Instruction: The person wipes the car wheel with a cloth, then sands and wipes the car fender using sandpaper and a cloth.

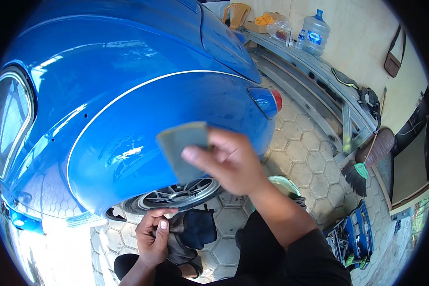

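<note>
My right hand (232, 161) pinches a folded grey sheet, seemingly sandpaper (186, 148), between thumb and fingers. It is raised in front of the rear fender (157, 111) of a glossy blue car and slightly blurred; whether the sheet touches the paint I cannot tell. Lower down, my left hand (152, 236) grips a grey and dark blue cloth (200, 227) that hangs over my lap. Behind the cloth is the car's wheel (178, 195), partly covered by the fender. A white line (128, 91) runs along the fender's upper seam.
A green-rimmed bucket (284, 184) stands beside my right forearm. On the right are a metal bench (307, 64) with a large water bottle (314, 34), a broom (357, 175) and a blue tool box (354, 236). The red tail light (278, 100) sticks out from the fender.
</note>
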A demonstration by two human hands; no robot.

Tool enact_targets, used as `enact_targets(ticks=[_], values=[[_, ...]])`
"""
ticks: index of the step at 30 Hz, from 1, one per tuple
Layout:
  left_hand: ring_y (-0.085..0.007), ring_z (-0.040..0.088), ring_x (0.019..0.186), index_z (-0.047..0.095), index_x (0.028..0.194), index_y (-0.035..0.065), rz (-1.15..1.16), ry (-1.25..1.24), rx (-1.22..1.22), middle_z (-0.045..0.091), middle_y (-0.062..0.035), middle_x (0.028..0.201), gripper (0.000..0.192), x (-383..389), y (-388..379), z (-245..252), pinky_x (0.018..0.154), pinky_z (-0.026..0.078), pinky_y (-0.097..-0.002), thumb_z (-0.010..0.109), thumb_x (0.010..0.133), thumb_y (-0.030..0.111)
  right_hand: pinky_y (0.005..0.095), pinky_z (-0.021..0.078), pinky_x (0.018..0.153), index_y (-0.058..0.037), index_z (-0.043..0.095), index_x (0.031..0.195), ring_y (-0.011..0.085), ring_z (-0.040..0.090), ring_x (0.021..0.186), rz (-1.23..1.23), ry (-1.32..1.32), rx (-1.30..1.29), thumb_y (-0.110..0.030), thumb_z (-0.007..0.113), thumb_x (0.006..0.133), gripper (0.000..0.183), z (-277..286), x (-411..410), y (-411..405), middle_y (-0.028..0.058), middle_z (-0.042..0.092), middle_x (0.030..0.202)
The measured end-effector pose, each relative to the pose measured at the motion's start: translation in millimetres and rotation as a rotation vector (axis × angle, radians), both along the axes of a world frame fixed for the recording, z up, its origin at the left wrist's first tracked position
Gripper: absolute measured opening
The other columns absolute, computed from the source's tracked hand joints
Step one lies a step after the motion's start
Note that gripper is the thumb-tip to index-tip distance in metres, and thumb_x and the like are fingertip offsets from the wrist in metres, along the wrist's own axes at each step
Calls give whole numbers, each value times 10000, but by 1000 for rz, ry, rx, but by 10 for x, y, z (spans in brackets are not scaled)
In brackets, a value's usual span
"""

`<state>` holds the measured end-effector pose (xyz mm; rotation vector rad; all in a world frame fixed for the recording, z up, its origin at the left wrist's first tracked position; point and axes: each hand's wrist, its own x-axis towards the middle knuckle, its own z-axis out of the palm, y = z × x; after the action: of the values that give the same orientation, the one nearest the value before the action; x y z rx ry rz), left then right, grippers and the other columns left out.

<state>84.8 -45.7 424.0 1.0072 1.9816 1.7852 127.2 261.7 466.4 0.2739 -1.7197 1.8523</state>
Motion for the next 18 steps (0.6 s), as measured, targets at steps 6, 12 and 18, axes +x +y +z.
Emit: enact_targets(ticks=[6, 12, 18], values=[[-26, 559, 942, 805, 1451, -14, -11, -133, -46, 808, 10, 1075, 336, 9, -8, 7, 925, 432, -256, 656, 1315, 253, 339, 628, 1110, -11, 901, 1460, 199, 830, 1258, -961, 324, 356, 42, 799, 1137, 342, -140, -210, 989, 133, 874, 1424], [-110, 737, 1258, 817, 1431, -10, -33, -273, -50, 887, -94, 1360, 337, -17, -106, -34, 1165, 529, -327, 618, 1332, 243, 505, 612, 1284, -40, 840, 1578, 439, 779, 1520, -898, 72, 522, 24, 747, 1117, 475, -417, -514, 677, 216, 818, 1618], [-109, 727, 1246, 825, 1423, -2, -26, -301, -18, 883, -79, 1352, 333, -21, -181, -67, 1171, 532, -333, 610, 1336, 238, 540, 605, 1300, 33, 856, 1419, 491, 736, 1552, -863, -31, 606, -156, 681, 1252, 307, -93, -487, 532, 275, 813, 1594]])
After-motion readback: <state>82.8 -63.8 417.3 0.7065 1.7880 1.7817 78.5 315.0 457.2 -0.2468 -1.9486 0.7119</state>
